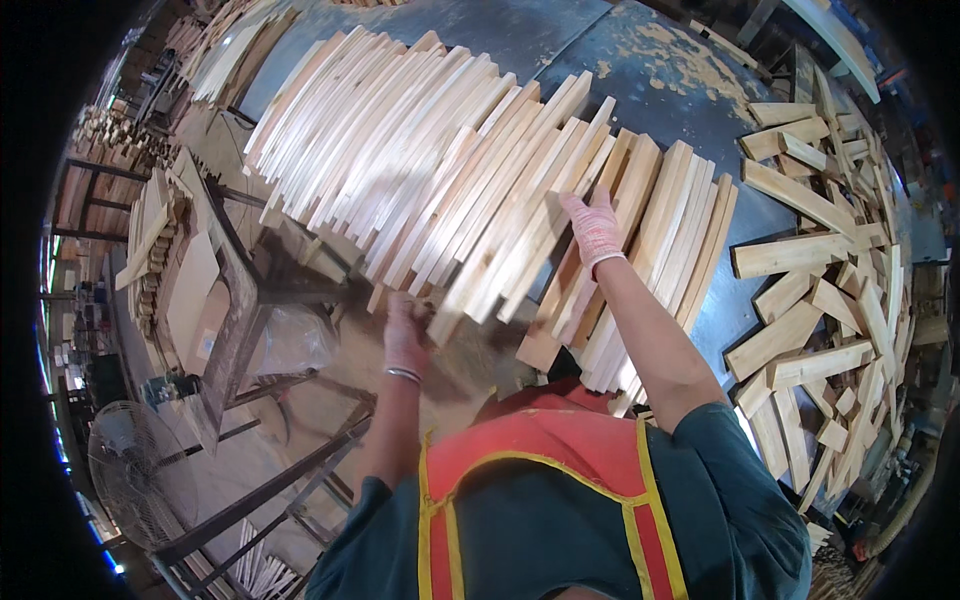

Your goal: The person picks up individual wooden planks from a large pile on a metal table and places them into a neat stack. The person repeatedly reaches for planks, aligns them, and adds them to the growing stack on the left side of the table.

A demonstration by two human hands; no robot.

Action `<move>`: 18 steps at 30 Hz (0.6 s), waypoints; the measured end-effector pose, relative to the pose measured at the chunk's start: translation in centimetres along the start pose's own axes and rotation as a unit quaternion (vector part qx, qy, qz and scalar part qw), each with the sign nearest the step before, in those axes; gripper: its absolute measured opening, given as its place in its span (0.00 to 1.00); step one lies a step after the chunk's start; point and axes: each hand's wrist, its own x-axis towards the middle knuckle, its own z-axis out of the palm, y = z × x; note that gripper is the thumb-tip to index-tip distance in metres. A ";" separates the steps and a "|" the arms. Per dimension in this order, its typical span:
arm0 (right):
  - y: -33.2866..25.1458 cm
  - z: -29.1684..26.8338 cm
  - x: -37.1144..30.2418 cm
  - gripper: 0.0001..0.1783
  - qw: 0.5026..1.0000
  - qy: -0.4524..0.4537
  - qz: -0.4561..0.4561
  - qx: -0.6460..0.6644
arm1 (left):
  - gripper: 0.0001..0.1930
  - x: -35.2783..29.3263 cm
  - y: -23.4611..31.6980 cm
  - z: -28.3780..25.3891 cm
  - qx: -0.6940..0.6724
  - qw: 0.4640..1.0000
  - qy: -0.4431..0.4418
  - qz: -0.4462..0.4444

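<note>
A long row of pale wooden slats (400, 130) lies side by side on a blue-grey metal table (560, 40). My right hand (592, 228), in a pinkish-white glove, is closed on a wooden slat (535, 240) toward the right part of the row. That slat and its neighbours are smeared by motion. At the slats' near ends is my left hand (405, 335), gloved too; blur hides how its fingers are set. Right of my right hand, more slats (680, 220) stand in the row, with gaps and some tilted pieces beside them.
A loose heap of wooden offcuts (810, 250) covers the table's right side. Sawdust (670, 60) lies at the far side. To the left are a metal frame (235, 290), a stack of boards (170, 260) and a standing fan (130, 470).
</note>
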 end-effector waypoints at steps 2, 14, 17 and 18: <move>-1.3 -0.8 -0.5 0.54 0.990 -0.040 0.057 0.124 | 0.23 -1.3 -3.4 -3.0 0.201 0.970 -0.104 -0.086; 1.8 -5.4 5.1 0.61 0.943 -0.211 0.059 -0.250 | 0.52 2.9 0.4 26.1 0.742 0.652 -0.153 0.022; 1.1 -4.7 5.1 0.66 0.948 -0.246 0.098 -0.179 | 0.64 6.4 -3.9 24.9 0.737 0.653 -0.129 0.120; 0.6 -5.5 5.0 0.67 0.954 -0.234 0.094 -0.164 | 0.63 6.0 -3.3 25.9 0.737 0.649 -0.146 0.116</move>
